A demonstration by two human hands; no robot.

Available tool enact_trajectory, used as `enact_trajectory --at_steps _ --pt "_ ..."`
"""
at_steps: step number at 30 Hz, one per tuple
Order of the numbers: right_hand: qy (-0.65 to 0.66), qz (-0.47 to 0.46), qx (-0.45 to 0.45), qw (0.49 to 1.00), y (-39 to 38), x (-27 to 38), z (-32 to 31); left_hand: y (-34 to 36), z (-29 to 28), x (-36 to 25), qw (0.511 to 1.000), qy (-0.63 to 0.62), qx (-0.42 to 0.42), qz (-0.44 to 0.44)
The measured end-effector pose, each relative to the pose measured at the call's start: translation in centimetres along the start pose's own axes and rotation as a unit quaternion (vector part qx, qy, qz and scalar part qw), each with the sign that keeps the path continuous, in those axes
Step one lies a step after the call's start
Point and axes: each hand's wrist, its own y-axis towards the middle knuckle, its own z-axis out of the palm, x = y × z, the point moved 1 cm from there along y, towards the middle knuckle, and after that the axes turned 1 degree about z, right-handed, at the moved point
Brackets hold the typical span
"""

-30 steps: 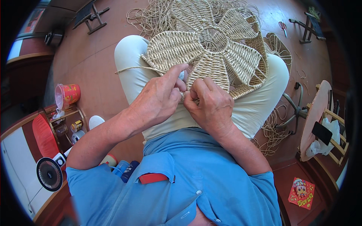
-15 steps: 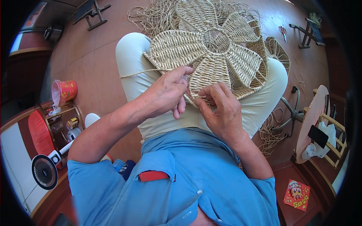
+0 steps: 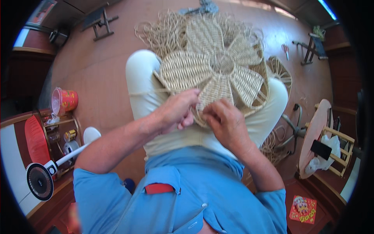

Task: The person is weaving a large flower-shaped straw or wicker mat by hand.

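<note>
A straw-coloured woven piece shaped like a flower (image 3: 183, 70), with broad petals round an open centre, rests across my thighs. A deeper woven wall shows along its right side. My left hand (image 3: 180, 109) is at the near petal's left edge, fingers bent round the rim; its thumb is mostly hidden. At that petal's lower tip my right hand (image 3: 228, 121) is closed in a pinch; motion blur hides most of what lies between the fingertips. A loose cord (image 3: 150, 92) runs leftward from the weave over my left thigh.
A heap of loose cord (image 3: 161, 37) lies beyond the woven piece. Scissors (image 3: 285, 51) lie on the floor at the far right. On the right stand a round board (image 3: 314, 132) and a phone (image 3: 321, 149); on the left, a fan (image 3: 40, 181) and a red bucket (image 3: 67, 102).
The view has shifted, so the woven piece and my hands sit lower in the picture. My right hand has drawn slightly away from the petal's edge, while my left hand stays beside it.
</note>
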Motion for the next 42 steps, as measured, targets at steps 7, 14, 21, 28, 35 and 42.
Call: enact_trajectory --at_steps 7,14,21,28,35,42 --pt "-0.116 -0.042 0.053 0.991 0.6 0.1 0.2 -0.1 -0.1 0.0 0.998 0.046 0.026 0.026" --pt "-0.237 -0.136 0.077 0.959 0.4 1.9 0.3 -2.2 0.3 2.0 0.765 0.448 -0.159 0.434" --pt "0.260 0.155 0.172 0.938 0.6 0.8 -1.2 -2.7 1.8 2.5 0.908 0.277 -0.045 0.311" --pt "0.392 0.143 0.031 0.908 -0.2 -1.5 -10.4 -5.7 -3.7 0.2 0.902 -0.002 -0.042 0.430" --pt "0.535 0.111 -0.047 0.836 -2.9 -4.1 -15.1 -10.7 -14.9 0.1 0.859 -0.187 -0.256 0.403" --pt "0.486 0.157 -0.004 0.860 -4.8 -4.2 -13.7 -12.5 -21.9 2.8 0.812 -0.171 -0.420 0.368"
